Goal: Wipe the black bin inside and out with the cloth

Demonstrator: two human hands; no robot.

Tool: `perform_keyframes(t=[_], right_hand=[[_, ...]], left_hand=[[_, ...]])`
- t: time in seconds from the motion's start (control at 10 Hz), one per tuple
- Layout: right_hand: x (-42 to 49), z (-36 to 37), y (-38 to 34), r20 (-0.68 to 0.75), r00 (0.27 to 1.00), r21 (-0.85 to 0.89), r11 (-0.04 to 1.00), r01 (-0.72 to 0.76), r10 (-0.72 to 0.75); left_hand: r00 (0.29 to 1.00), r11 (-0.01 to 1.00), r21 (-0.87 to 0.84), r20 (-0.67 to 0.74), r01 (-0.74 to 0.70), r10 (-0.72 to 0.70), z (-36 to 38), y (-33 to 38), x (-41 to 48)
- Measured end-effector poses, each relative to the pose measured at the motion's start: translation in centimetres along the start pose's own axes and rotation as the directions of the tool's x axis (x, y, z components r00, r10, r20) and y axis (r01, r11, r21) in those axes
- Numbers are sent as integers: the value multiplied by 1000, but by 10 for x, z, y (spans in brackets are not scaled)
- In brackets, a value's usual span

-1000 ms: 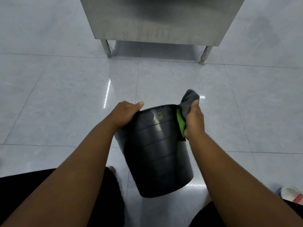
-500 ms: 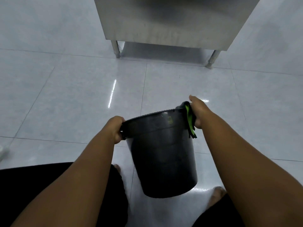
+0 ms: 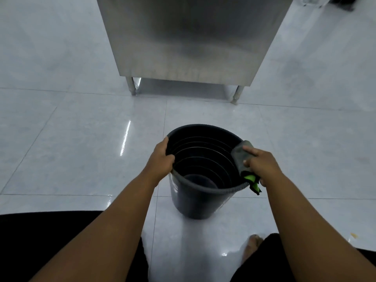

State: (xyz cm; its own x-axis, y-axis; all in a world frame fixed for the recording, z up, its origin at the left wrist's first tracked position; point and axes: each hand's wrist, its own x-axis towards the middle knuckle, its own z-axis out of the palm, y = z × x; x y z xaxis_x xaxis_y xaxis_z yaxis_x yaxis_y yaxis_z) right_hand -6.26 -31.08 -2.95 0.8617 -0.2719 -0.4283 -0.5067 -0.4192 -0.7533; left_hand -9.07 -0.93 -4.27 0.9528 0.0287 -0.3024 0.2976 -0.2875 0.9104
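The black bin [image 3: 195,202] stands upright on the tiled floor in front of me, its ribbed inside open to view. My left hand [image 3: 161,158] grips the left part of the rim, thumb inside. My right hand [image 3: 261,162] presses a grey cloth with a green edge [image 3: 241,155] against the right part of the rim. Part of the cloth hangs over the outside of the bin.
A stainless steel cabinet [image 3: 191,39] on short legs stands just beyond the bin. Glossy white floor tiles [image 3: 81,151] spread to both sides. My dark-clothed knees [image 3: 67,247] and a bare foot [image 3: 252,246] sit at the bottom of the view.
The bin went from tilted away, its outer wall facing me, to upright with the opening facing up. Both hands stayed on the rim, the right one still holding the cloth.
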Motion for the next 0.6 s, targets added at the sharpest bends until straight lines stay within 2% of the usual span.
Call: perform_keyframes(t=[0.1, 0.2, 0.3, 0.4, 0.5, 0.6], right_hand=[[-15, 5, 11, -96, 987, -305, 947, 97, -132], [-24, 11, 22, -114, 963, -364, 912, 190, -246], [-24, 15, 28, -118, 953, -394, 894, 212, -278], [-22, 10, 31, -54, 958, -437, 870, 230, -280], [-18, -2, 19, 44, 965, -589, 773, 234, -258], [-7, -20, -11, 32, 948, -650, 714, 260, -316]], left_hand=[[996, 984, 161, 63, -74, 64, 7, -34, 6], [998, 956, 285, 37, -67, 59, 14, -19, -19], [998, 938, 342, -4, -52, 57, 19, -19, -24], [998, 942, 334, -45, -22, 39, 17, -20, -24], [996, 923, 384, -81, -1, 35, 13, -10, -23], [989, 889, 451, -149, 81, -14, 3, 13, -10]])
